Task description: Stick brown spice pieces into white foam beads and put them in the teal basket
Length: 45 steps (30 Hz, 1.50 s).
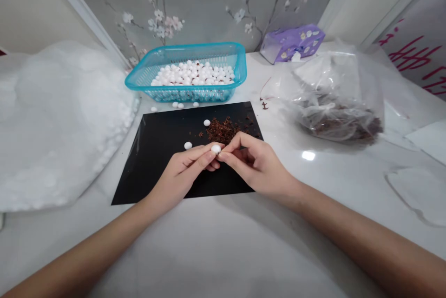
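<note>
A small white ball (216, 149) is pinched between the thumb and fingers of my left hand (190, 163). My right hand (259, 161) meets it from the right, thumb and forefinger pressed together at the ball's side. Whatever those fingertips hold is too small to make out. Both hands are over a black sheet (153, 158). Just beyond them lies a heap of tiny reddish-brown pieces (223, 129), partly hidden by my fingers. Two loose balls rest on the sheet: one white ball (206, 122) beside the heap, another white ball (188, 145) left of my hands.
Behind the sheet stands a blue plastic basket (186, 93) with many white balls. Several balls lie before it. A big bag of white balls (59, 126) fills the left. At right are a clear bag of brown pieces (341, 116) and a purple tissue pack (292, 43).
</note>
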{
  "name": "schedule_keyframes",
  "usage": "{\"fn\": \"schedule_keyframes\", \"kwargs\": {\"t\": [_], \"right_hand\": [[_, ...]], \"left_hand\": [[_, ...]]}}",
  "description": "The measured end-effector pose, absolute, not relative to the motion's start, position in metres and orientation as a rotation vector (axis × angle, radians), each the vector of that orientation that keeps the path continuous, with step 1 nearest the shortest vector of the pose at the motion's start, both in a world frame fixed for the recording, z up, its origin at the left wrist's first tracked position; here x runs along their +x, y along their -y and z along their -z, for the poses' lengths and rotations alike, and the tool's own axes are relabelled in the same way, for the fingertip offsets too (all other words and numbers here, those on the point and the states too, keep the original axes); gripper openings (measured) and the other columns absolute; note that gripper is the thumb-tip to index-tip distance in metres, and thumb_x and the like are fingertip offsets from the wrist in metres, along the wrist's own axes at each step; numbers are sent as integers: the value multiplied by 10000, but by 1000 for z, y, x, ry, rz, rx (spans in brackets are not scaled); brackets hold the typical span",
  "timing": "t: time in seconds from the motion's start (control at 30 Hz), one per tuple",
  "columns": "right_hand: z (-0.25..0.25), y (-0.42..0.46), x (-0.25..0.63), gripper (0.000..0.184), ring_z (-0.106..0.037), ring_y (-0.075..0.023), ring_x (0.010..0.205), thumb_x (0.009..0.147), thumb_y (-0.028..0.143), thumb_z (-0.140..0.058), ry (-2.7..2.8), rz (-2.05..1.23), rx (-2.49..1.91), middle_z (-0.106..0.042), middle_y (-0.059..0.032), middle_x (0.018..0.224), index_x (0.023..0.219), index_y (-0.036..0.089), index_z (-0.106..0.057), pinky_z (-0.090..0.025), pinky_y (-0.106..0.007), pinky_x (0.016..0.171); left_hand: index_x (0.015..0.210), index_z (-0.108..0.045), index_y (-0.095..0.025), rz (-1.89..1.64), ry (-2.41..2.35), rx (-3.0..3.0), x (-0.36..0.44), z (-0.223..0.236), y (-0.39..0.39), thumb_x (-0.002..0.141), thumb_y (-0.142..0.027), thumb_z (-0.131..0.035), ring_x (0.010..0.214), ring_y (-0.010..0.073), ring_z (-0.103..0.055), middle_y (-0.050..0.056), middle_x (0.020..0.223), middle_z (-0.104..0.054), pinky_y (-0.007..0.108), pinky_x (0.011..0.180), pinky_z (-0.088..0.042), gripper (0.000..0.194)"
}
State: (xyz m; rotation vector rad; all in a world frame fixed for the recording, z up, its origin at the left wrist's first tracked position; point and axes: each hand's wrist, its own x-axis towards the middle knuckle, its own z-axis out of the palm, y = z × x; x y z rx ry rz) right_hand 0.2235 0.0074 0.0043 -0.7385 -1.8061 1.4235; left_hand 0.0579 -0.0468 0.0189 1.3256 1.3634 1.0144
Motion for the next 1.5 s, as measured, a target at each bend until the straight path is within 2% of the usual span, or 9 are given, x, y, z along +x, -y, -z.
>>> {"fn": "schedule_keyframes", "kwargs": {"t": [0.17, 0.47, 0.6, 0.7, 0.8, 0.9, 1.03, 1.3, 1.5], "right_hand": [[-6, -6, 224, 194, -346, -45, 446, 820, 304, -565, 1796, -1407, -784, -519, 51, 593, 711, 192, -450, -286, -182, 414], [-2, -7, 224, 204, -374, -57, 477, 829, 336, -550, 1846, -1376, -811, -520, 41, 603, 721, 194, -451, -311, -187, 445], [-1, -6, 224, 195, -413, -59, 488, 860, 340, -504, 1907, -1342, -780, -541, 34, 649, 747, 201, -428, -328, -182, 448], [-3, -3, 225, 146, -472, -73, 538, 885, 294, -453, 2048, -1146, -770, -531, 23, 691, 778, 202, -418, -362, -187, 482], [-9, -1, 228, 120, -524, -109, 625, 897, 252, -396, 2279, -782, -784, -534, -12, 762, 801, 194, -440, -374, -212, 508], [-14, -7, 232, 125, -541, -126, 642, 894, 268, -397, 2366, -490, -845, -541, -27, 810, 830, 187, -469, -354, -228, 488], [-12, -23, 238, 77, -539, -127, 637, 860, 258, -451, 2329, -335, -1113, -537, -18, 835, 856, 191, -487, -334, -241, 489], [-10, -23, 236, 101, -482, -99, 534, 850, 268, -447, 2452, -344, -1216, -543, -12, 885, 872, 192, -509, -299, -252, 455], [-9, -20, 234, 131, -499, -108, 549, 854, 268, -436, 2487, -339, -1198, -555, -28, 925, 890, 191, -537, -307, -259, 466]], "left_hand": [[989, -700, -262, -998, -1380, 1373, 57, -17, 47, 861, -302, -519, 737, 97, -568, -16, 809, -643, 201, 700, -482, 225], [847, -704, -206, -959, -1385, 1395, 57, -19, 46, 863, -296, -508, 734, 102, -581, -10, 773, -643, 212, 708, -484, 217], [856, -689, -207, -941, -1408, 1459, 57, -20, 47, 871, -292, -492, 737, 100, -583, -9, 784, -638, 205, 700, -482, 215], [840, -679, -206, -938, -1454, 1527, 60, -20, 50, 880, -296, -474, 679, 89, -572, -14, 750, -622, 191, 644, -476, 227], [904, -665, -218, -968, -1545, 1626, 63, -20, 54, 886, -297, -462, 608, 81, -542, -23, 703, -593, 191, 586, -457, 219], [993, -630, -230, -1038, -1642, 1707, 63, -20, 57, 886, -302, -461, 685, 98, -565, -12, 789, -622, 210, 644, -459, 212], [972, -616, -217, -1114, -1795, 1871, 48, -21, 52, 884, -316, -454, 809, 139, -583, 17, 898, -637, 257, 729, -454, 209], [1045, -589, -213, -1168, -1953, 1786, 25, -20, 38, 884, -352, -435, 899, 158, -575, 34, 1033, -624, 286, 807, -431, 264], [975, -598, -226, -1034, -2018, 1871, 26, -19, 37, 842, -332, -504, 954, 174, -545, 20, 1011, -616, 304, 854, -405, 194]]}}
